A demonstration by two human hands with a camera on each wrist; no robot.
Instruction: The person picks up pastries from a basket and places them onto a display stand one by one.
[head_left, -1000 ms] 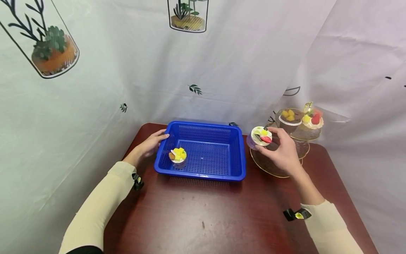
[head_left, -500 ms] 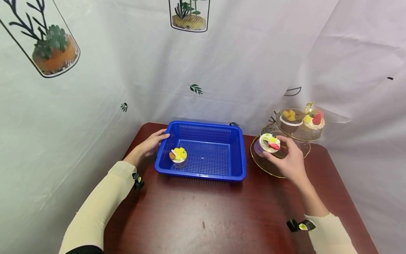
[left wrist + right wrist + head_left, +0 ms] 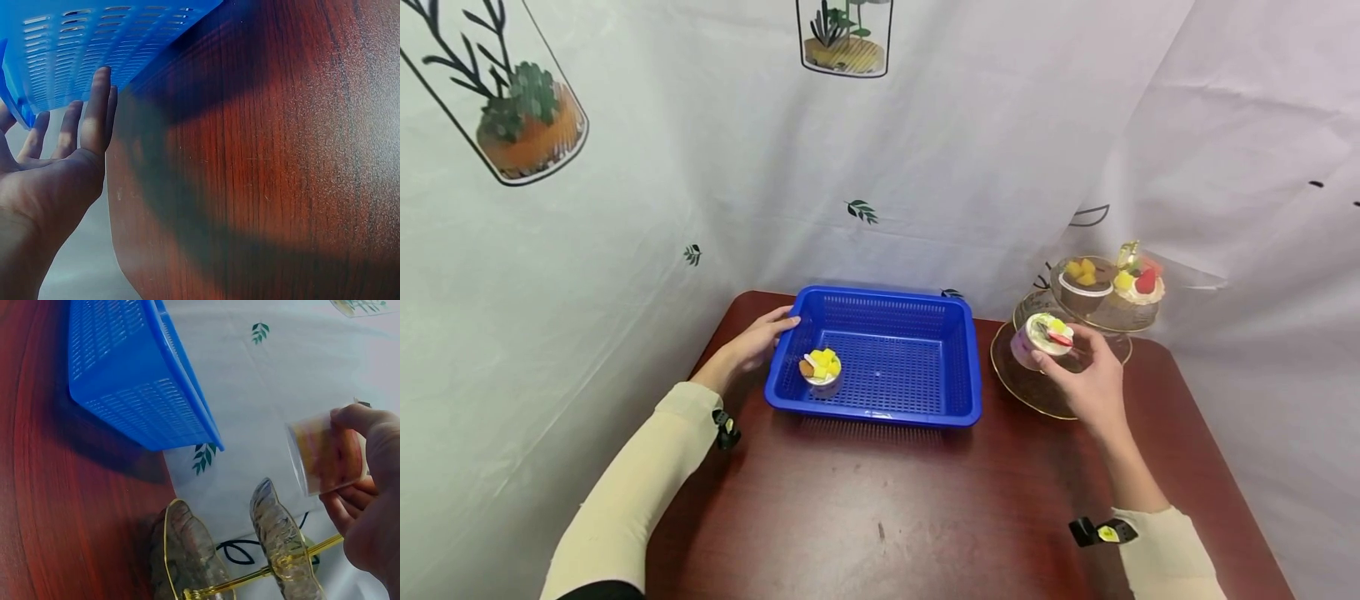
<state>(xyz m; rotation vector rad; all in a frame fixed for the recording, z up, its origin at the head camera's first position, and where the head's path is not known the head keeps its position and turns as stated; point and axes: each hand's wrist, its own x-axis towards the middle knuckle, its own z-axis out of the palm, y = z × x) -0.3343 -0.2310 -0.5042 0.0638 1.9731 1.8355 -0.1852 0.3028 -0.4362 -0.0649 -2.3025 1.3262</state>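
Note:
My right hand [image 3: 1093, 385] grips a clear dessert cup [image 3: 1028, 343] topped with cream and red and yellow fruit. In the right wrist view, the cup [image 3: 322, 456] shows layered sides between thumb and fingers, apart from the glass tiers below it. In the head view it overlaps the lower tiers of a gold-rimmed stand [image 3: 1037, 398]. My left hand [image 3: 754, 342] holds the left rim of a blue plastic basket [image 3: 880, 416], thumb over the rim. In the left wrist view, its fingers lie along the outer basket wall [image 3: 81, 53]. A yellow-fruit dessert cup [image 3: 822, 367] sits in the basket's front left corner.
The stand's top tier bears a brown dessert cup [image 3: 1086, 285] with yellow fruit and a cream tart [image 3: 1138, 285] with a strawberry. A gold post [image 3: 240, 582] joins the tiers. Behind the reddish-brown table [image 3: 865, 508] hangs a white printed cloth [image 3: 760, 167].
My right hand has moved right with the dessert cup, from between basket and stand to over the stand's lower tiers. My left hand and the basket have stayed in place.

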